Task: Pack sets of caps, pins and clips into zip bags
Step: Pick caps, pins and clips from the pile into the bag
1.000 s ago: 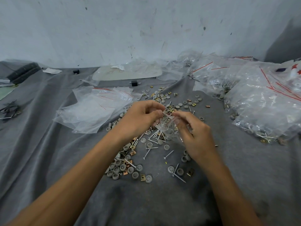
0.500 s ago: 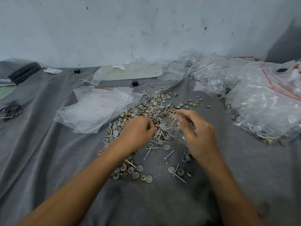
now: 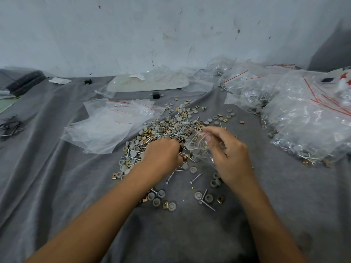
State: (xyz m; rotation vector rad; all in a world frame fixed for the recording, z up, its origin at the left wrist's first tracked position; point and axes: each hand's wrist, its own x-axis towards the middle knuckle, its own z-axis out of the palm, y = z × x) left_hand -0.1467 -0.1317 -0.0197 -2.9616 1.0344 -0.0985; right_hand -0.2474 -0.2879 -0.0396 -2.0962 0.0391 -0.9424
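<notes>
I am reading no text or number anywhere; faint reddish marks on the pale board [image 3: 152,84] by the wall are blurring out, and the zip bags [image 3: 307,120] are showing only red lines.

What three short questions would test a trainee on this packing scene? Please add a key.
1. True or false: the right hand holds a small zip bag.
2. Where does the stack of empty bags lie, seen from the loose parts pile? A) to the person's left B) to the person's right C) under the right hand
3. Fill in: the left hand is down on the loose parts pile, and the filled bags lie on the person's ____ side.
Key: 1 true; 2 A; 3 right.
</notes>
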